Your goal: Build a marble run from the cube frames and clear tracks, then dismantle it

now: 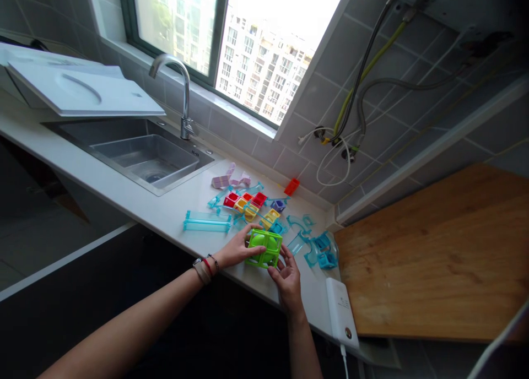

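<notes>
A lime-green plastic block (265,249), built like a frame with four-part openings, is held between both of my hands over the front of the counter. My left hand (242,247) grips its left side, with the thumb across the front face. The fingers of my right hand (286,277) close on its lower right corner. Just behind it lie yellow blocks (270,219), red blocks (258,199) and a blue block (278,205) among clear turquoise track pieces (208,221). More turquoise blocks (328,259) sit to the right.
A steel sink (152,156) with a tap (185,103) is set in the counter at left, white panels (86,90) beside it. Lilac pieces (230,178) and an orange-red piece (291,187) lie near the wall. At right are a white corded device (341,312) and a wooden board (433,258).
</notes>
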Demonstrator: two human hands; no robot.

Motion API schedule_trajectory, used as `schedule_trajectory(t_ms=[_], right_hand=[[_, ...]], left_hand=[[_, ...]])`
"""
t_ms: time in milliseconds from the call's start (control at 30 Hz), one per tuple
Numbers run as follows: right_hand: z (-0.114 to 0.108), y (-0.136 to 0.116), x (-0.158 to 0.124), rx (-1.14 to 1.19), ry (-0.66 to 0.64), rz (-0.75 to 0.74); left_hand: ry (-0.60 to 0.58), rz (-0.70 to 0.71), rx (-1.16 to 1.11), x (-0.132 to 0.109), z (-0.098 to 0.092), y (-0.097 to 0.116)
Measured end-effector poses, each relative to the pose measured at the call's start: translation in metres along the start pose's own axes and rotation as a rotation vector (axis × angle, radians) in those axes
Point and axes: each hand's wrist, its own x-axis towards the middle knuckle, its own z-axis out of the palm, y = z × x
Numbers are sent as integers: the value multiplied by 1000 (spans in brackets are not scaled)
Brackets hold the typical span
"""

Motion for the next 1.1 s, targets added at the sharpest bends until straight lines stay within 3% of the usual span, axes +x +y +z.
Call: schedule_trajectory(t_ms=[200, 633, 900, 1100], right_hand=[[-2, 4, 1, -12, 49, 6], [-8, 7, -1, -10, 86, 22], [-1, 7, 2, 22, 100, -58], [2, 4, 1, 56, 128, -87]], left_hand=[[-92, 65, 54, -4, 5, 1], [-126, 98, 194, -10, 7, 10], [-48, 136, 376, -11, 10, 8], [-58, 91, 419, -12, 11, 9]])
